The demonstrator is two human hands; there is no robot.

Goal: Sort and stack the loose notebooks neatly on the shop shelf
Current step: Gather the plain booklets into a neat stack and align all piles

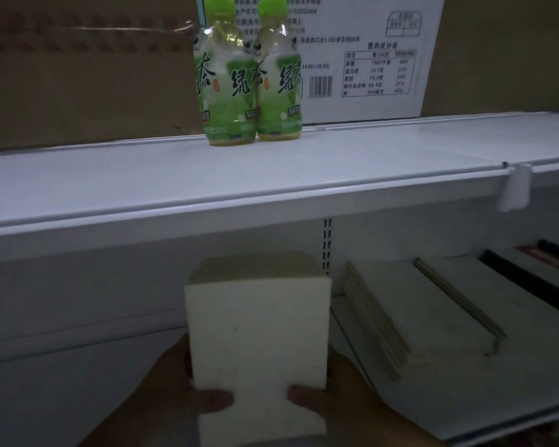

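I hold a thick stack of pale cream notebooks (259, 330) in front of the lower shelf, at the bottom centre of the head view. My left hand (181, 391) grips its left side with the thumb on the front. My right hand (329, 388) grips the right side, thumb also on the front. On the lower shelf (465, 411) to the right lie two more stacks of the same notebooks (410, 314), side by side and angled. The light is dim.
Two green tea bottles (249, 75) stand on the white upper shelf (207, 179), with cardboard boxes (78, 75) and a white printed carton (368, 53) behind them. A white price-tag clip (515, 188) hangs at the shelf edge. Dark items (536, 272) lie at far right.
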